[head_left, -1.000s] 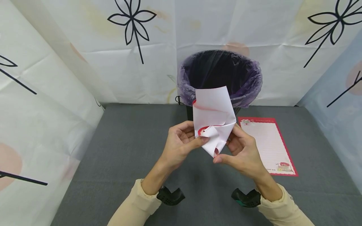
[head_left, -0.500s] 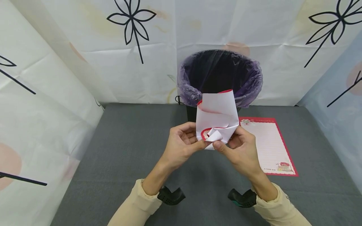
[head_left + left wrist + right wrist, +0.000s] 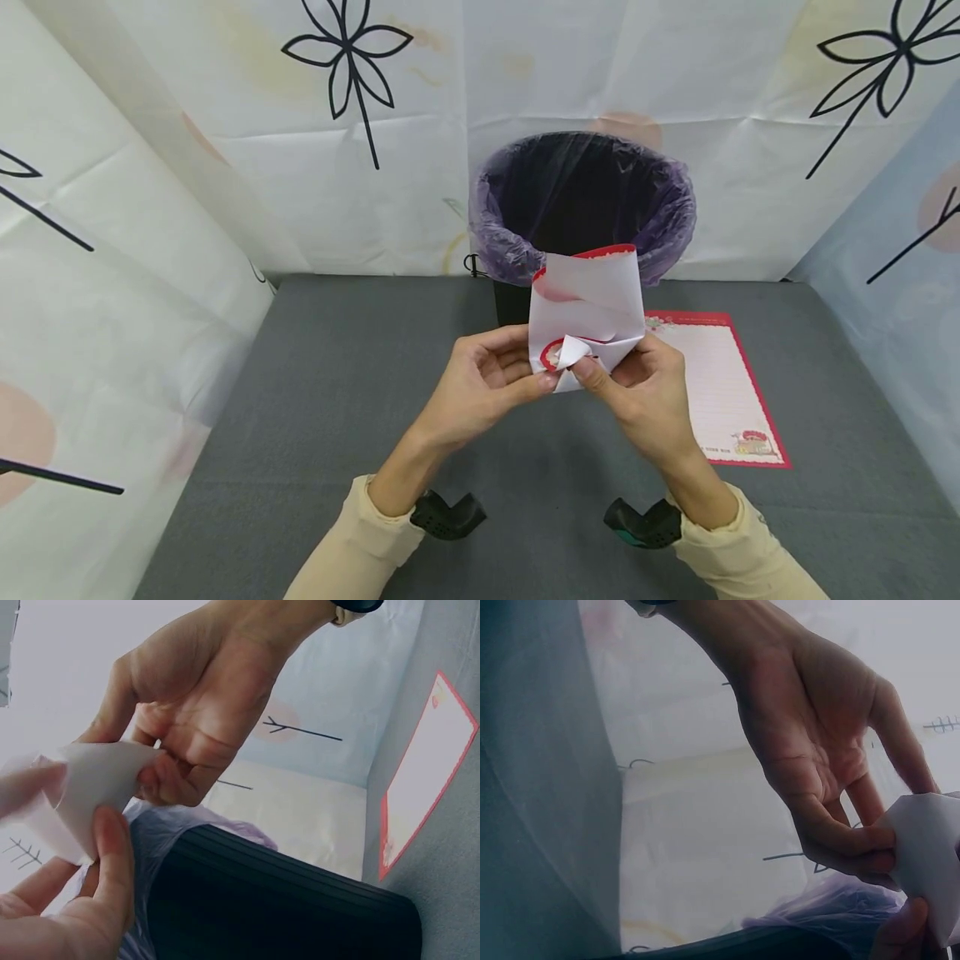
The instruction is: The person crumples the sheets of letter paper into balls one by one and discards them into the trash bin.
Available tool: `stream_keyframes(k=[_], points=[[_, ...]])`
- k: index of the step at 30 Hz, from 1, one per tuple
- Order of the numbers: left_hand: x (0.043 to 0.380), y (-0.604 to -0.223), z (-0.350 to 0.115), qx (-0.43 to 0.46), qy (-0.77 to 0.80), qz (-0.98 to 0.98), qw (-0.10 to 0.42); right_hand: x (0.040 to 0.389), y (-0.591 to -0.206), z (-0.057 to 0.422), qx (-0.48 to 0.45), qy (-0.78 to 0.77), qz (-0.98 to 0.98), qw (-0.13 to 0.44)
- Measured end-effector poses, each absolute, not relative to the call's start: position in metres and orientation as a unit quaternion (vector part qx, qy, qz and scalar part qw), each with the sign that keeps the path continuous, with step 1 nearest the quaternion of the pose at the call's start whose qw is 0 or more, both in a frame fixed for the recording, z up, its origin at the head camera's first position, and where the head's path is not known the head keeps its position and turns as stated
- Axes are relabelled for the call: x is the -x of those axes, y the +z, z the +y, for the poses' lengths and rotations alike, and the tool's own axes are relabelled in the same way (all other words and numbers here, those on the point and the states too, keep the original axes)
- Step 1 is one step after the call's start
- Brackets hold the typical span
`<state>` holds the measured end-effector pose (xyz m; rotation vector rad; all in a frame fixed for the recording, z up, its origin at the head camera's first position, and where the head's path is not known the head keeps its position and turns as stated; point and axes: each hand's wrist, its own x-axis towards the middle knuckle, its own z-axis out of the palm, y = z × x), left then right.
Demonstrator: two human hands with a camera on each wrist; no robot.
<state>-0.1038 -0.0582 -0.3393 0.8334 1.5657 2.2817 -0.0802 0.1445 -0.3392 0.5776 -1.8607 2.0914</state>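
Observation:
A folded sheet of white paper (image 3: 588, 300) with red patterned edges is held up between both hands in the head view. My left hand (image 3: 487, 375) pinches its lower left side, thumb in front and fingers behind. The right hand (image 3: 648, 396) grips the lower right side, its thumb pressing on a small white fold near the bottom. In the left wrist view the paper (image 3: 105, 776) shows as a pale folded shape with fingers around it. At the right edge of the right wrist view, fingertips hold the paper (image 3: 926, 855); the folds' inner side is hidden.
A black trash bin (image 3: 513, 304) with a purple plastic liner (image 3: 498, 225) stands behind the paper. On the grey tabletop (image 3: 360, 375), a red-bordered lined sheet (image 3: 731, 392) lies at right, partly covered by the right hand. White patterned cloth (image 3: 420, 208) forms the backdrop.
The folded paper has shifted slightly right, and its top edge has come lower, showing more red border. The right thumb has moved up from the lower tip to the small fold.

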Motion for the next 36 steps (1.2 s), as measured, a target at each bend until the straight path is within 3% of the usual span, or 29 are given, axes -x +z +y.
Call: stream_keyframes(k=[4,27,36], points=[[0.104,-0.338,-0.060,-0.296,0.775,0.542,0.132,0.081,-0.339,0.145,-0.198,0.730,-0.639,0.140],[0.102,-0.341,-0.046,-0.227,0.816,0.529,0.046,0.081,-0.340,0.140,-0.193,0.701,-0.666,0.169],[0.095,-0.340,-0.044,-0.277,0.762,0.584,-0.041,0.083,-0.339,0.140,-0.185,0.719,-0.650,0.163]])
